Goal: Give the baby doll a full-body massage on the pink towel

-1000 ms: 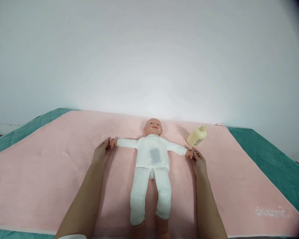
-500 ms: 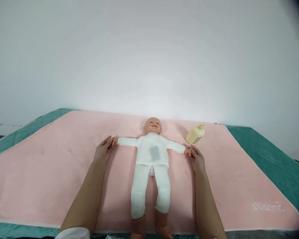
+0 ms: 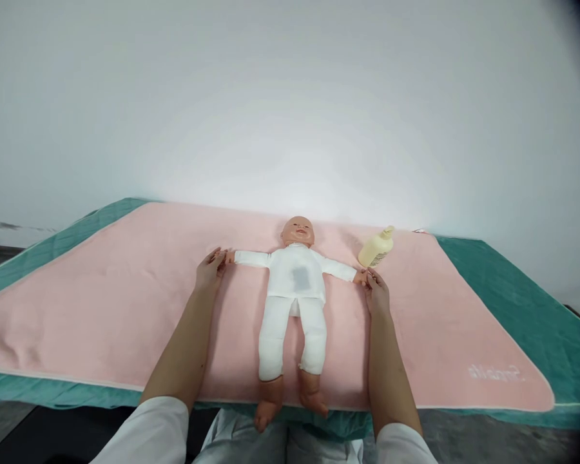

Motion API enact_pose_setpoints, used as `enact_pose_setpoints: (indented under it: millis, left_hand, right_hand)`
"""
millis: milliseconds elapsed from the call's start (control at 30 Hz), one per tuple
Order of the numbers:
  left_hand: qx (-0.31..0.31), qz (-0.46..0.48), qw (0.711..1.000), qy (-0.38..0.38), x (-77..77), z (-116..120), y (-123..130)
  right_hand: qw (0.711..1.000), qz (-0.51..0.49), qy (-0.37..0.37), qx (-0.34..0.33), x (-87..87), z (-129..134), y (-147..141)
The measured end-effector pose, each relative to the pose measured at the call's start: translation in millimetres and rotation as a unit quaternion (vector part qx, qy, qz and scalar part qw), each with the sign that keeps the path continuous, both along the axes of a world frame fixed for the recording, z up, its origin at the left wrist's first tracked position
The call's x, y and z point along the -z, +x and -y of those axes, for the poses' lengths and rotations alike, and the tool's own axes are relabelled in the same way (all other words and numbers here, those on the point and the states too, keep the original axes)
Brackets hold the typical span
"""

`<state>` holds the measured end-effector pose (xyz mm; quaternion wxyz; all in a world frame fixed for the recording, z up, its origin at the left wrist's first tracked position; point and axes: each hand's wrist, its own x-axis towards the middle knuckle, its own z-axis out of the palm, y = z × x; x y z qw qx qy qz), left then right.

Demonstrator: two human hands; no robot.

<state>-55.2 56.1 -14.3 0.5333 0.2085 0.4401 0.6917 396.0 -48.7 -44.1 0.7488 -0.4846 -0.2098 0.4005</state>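
Note:
A baby doll (image 3: 297, 277) in a white top and trousers lies face up with its arms stretched out and its feet towards me. My left hand (image 3: 211, 267) pinches the doll's hand at the left. At the right, my right hand (image 3: 377, 290) has its fingers closed on the doll's other hand. Just beyond my right hand stands a pale yellow pump bottle (image 3: 376, 248). A grey square patch shows on the doll's chest.
Under the doll is a pink mat (image 3: 444, 335) with white lettering at its right corner, spread over a green quilted cover (image 3: 526, 303). A pale wall (image 3: 290, 103) rises behind. My legs (image 3: 270, 438) are at the front edge.
The view has shifted so that the doll, mat and bottle sit higher in the picture, and the front edge and my legs now show. Both my hands keep hold of the doll's hands.

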Motion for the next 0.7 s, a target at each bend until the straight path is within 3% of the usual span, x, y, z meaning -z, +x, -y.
enact_pose_setpoints:
  millis: [133, 233, 433, 600, 700]
  left_hand:
    - [-0.006, -0.009, 1.0, 0.011, 3.0, 1.1, 0.9]
    - [-0.002, -0.017, 1.0, 0.011, 3.2, 2.8, 2.1]
    - [0.0, -0.103, 0.994, 0.032, 6.6, 6.2, 4.9]
    - [-0.01, -0.114, 0.993, 0.033, 8.5, 7.0, 6.5]
    - [-0.019, -0.105, 0.994, 0.029, 5.5, 9.5, 7.9]
  right_hand:
    - [0.999, 0.028, -0.007, 0.024, -0.9, -1.0, -4.1]
    - [0.992, 0.112, -0.041, 0.043, -1.8, 0.8, -8.5]
    - [0.943, 0.292, -0.128, 0.094, -4.1, 7.8, -15.9]
    - [0.936, 0.309, -0.136, 0.098, -5.0, 9.5, -17.5]
    - [0.949, 0.279, -0.112, 0.095, -3.6, 8.2, -15.6]
